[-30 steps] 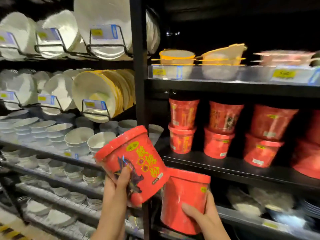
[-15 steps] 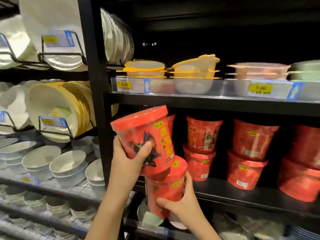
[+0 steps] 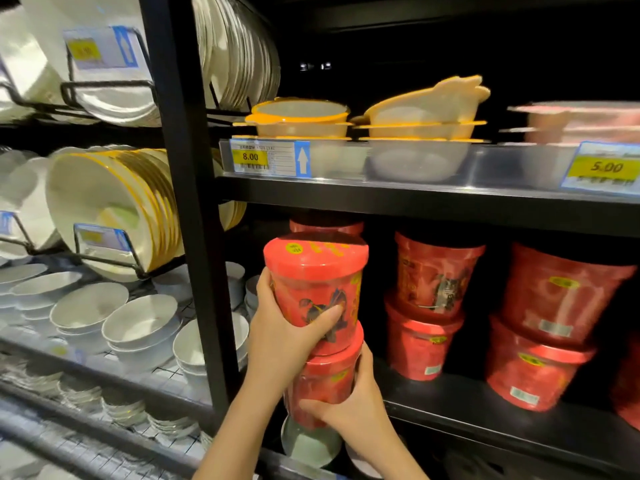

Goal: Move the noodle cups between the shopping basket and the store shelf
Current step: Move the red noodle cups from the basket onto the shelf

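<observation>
Cups (image 3: 317, 289) now nearer shelf (image 3: 485, 407)

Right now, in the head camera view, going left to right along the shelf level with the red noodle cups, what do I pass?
gold-rimmed plates → black shelf post → upper held cup → middle cup stack → right cup stack

Yellow price tag (image 3: 250, 156) on upper shelf rail: "8.00"; right tag (image 3: 606, 167): "5.00".
</observation>
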Available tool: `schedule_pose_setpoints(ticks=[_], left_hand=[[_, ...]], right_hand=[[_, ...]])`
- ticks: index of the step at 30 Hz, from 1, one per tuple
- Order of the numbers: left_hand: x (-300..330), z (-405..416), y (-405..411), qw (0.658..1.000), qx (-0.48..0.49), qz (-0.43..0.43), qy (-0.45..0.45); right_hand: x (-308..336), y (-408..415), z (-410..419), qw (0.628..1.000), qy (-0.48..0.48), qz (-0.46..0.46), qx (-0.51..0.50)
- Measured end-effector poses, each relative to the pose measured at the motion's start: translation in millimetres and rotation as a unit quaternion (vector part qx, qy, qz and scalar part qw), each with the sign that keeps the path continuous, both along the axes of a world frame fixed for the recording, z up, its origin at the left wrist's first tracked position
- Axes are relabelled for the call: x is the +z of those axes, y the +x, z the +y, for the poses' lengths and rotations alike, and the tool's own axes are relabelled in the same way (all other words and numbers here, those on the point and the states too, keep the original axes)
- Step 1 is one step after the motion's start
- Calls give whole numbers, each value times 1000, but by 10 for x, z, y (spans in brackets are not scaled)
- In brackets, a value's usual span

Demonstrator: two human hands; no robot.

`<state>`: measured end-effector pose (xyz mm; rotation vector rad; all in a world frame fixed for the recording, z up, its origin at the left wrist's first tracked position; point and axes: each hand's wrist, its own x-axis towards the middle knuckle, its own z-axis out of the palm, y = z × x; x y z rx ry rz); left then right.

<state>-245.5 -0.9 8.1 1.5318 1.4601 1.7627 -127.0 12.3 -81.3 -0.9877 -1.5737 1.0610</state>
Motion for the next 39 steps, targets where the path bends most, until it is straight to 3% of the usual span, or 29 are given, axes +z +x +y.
schedule_pose_setpoints(ticks=[16,31,39], left_hand=[[-12,466,-156,998,8,61,-9],[-14,968,-250,991,53,98,-74],[-15,1121,-234,996,11,55,-73]], right_hand=[[31,-158,415,997,-22,-59,-43],[111,-371,792,981,-46,-135,-132],[257,-349,830,969,-90,-201,-107]])
